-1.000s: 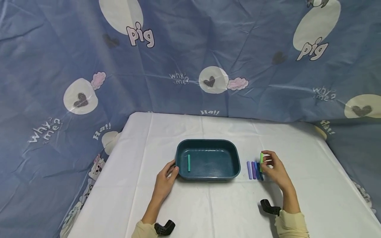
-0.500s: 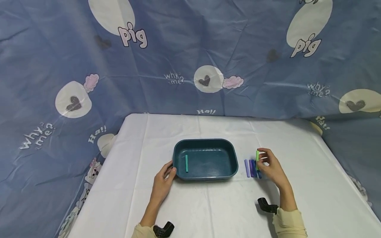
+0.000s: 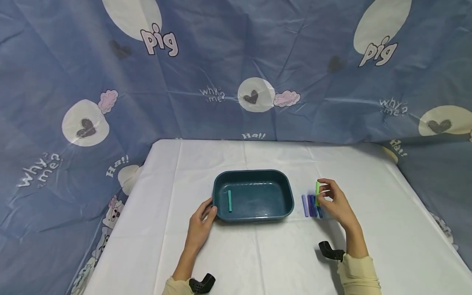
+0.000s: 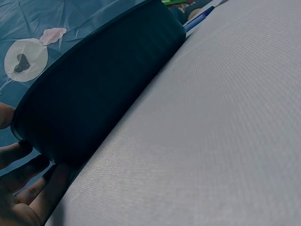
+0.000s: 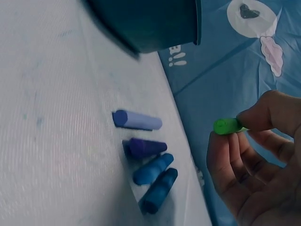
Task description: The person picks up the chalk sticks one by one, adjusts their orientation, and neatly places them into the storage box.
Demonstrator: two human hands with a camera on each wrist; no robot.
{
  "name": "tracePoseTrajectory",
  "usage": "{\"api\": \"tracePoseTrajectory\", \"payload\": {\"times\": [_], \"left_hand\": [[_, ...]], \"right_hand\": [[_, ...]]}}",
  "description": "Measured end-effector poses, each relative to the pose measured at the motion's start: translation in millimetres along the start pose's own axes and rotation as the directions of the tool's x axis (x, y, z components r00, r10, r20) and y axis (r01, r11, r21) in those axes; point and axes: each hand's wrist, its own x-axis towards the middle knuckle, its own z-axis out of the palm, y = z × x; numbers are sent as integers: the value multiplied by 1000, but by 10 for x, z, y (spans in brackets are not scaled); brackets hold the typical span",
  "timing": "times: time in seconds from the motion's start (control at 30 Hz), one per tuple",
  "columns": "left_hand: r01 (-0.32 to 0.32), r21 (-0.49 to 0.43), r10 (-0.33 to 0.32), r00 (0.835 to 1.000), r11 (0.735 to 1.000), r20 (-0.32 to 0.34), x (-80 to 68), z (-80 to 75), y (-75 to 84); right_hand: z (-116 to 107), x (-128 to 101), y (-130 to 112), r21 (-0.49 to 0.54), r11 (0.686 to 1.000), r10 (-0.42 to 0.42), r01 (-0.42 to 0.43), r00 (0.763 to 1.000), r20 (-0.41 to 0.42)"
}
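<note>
A dark teal rectangular tub (image 3: 254, 220) sits on the white-covered table. My left hand (image 3: 199, 229) rests on its left end, with thumb and fingers against the rim and outer wall. Inside, near that end, lies a teal chalk stick (image 3: 230, 200). My right hand (image 3: 337, 205) pinches a light green chalk stick (image 5: 229, 125) between thumb and fingertips, above the table. Below it, to the right of the tub, lie a lavender chalk stick (image 5: 138, 119), a purple chalk stick (image 5: 148, 147), a blue chalk stick (image 5: 153, 169) and a dark blue chalk stick (image 5: 160, 190).
A blue printed cloth (image 3: 206, 53) hangs behind the table and down both sides. Each wrist wears a black camera mount, the left one (image 3: 202, 283) and the right one (image 3: 330, 250). Faint smudges mark the white cloth (image 5: 47, 141).
The head view has shifted slightly. My right hand has lifted the green chalk stick a little, away from the row. My left hand stays on the tub.
</note>
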Motion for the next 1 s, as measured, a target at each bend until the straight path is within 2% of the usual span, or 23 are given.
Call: {"api": "tracePoseTrajectory", "payload": {"times": [0.17, 0.37, 0.47, 0.67, 1.0], "left_hand": [[2, 3, -2, 1000, 1000, 14, -14, -9, 55], [-19, 24, 18, 999, 1000, 37, -78, -47, 326], [-19, 48, 18, 999, 999, 33, -95, -56, 397], [-12, 54, 10, 999, 998, 33, -88, -50, 407], [-14, 48, 12, 999, 999, 41, -92, -71, 397]], "right_hand": [[27, 19, 98, 27, 1000, 12, -12, 1000, 15], [94, 44, 4, 8, 1000, -4, 4, 1000, 26], [141, 75, -18, 14, 1000, -21, 20, 999, 46], [222, 129, -31, 32, 998, -54, 52, 997, 51], [296, 132, -223, 85, 996, -46, 39, 995, 85]]}}
